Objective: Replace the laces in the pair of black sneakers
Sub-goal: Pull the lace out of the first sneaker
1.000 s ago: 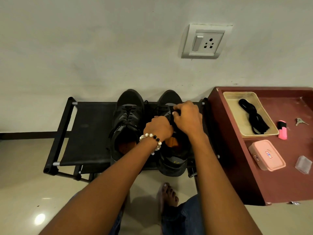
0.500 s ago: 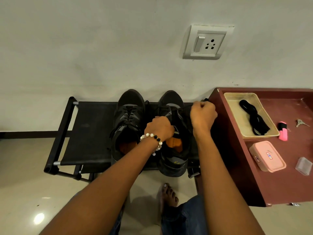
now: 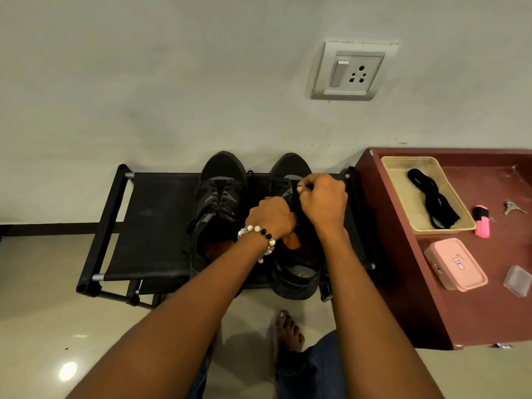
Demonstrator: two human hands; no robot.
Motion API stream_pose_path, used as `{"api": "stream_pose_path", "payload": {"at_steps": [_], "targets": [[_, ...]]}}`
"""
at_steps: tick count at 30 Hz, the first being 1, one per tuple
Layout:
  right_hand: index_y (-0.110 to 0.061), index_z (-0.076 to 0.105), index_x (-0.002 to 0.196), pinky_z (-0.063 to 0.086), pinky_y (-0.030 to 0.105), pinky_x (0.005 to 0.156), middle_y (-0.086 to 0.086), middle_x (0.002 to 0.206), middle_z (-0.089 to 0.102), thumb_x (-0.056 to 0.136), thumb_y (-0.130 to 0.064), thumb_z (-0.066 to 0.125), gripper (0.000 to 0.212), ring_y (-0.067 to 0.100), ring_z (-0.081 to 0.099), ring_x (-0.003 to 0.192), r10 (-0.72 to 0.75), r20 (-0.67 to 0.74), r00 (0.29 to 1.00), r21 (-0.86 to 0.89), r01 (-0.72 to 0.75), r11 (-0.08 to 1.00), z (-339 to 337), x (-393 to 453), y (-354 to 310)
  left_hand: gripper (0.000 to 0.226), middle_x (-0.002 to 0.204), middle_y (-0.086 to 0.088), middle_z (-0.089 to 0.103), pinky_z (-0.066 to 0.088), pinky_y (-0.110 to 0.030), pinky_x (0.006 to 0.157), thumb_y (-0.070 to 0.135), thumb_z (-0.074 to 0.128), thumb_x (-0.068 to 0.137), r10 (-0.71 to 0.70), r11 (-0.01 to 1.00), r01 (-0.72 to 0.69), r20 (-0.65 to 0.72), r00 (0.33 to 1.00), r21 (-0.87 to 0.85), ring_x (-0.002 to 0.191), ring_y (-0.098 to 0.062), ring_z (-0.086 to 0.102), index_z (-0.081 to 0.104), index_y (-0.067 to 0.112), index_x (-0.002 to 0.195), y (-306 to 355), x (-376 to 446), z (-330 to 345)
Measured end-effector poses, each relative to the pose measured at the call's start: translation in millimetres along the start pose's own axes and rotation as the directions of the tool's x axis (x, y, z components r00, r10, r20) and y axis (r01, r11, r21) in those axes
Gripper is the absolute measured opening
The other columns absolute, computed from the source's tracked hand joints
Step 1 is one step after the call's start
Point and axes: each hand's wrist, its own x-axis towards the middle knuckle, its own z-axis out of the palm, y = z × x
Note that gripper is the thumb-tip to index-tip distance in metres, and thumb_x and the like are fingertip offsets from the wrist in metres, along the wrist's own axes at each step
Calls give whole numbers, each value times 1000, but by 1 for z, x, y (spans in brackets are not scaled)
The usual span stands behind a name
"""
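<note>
Our left hand [image 3: 272, 216] and right hand [image 3: 324, 200] both gripping the right sneaker [image 3: 292, 254] lace [image 3: 280, 184], left sneaker [image 3: 216, 214] at 9 o'clock.

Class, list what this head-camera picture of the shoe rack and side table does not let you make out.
- Right sneaker: its eyelets, covered by the left hand and right hand.
- Pink box: its label, too small to read.
- Red table: its far side, cut off by the picture's right edge.

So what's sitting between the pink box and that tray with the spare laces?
Nothing: in the head view only bare maroon tabletop separates the tray from the pink box.
</note>
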Motion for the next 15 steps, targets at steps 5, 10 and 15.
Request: {"api": "stream_pose_path", "payload": {"at_steps": [5,10,15], "targets": [[-15,77,83,55,36,89,3,88,74,84,-12,68,9,19,68,89,217,-48,975,314,-191,930,-1,0,3,26,117,-17,57,44,-34,70,32,51,96,29,1000,-29,-15,999,12,104,-39,58,57,7,101,4,-4,-2],[-10,68,69,61,42,71,8,81,72,88,-5,58,21,19,72,73,512,32,859,624,-417,661,-7,7,7,23,118,-18,56,46,-37,72,27,50,96,29,999,-29,16,999,16,103,-39,58,56,5,92,-1,-2,-4],[-1,66,79,59,44,78,20,95,70,92,-8,57,17,27,68,77,492,-23,870,484,-421,767,-20,10,17,32,96,-11,52,40,-32,64,26,50,97,8,1000,-8,7,1000,9,82,-29,53,41,14,69,-3,-3,-5]]}}
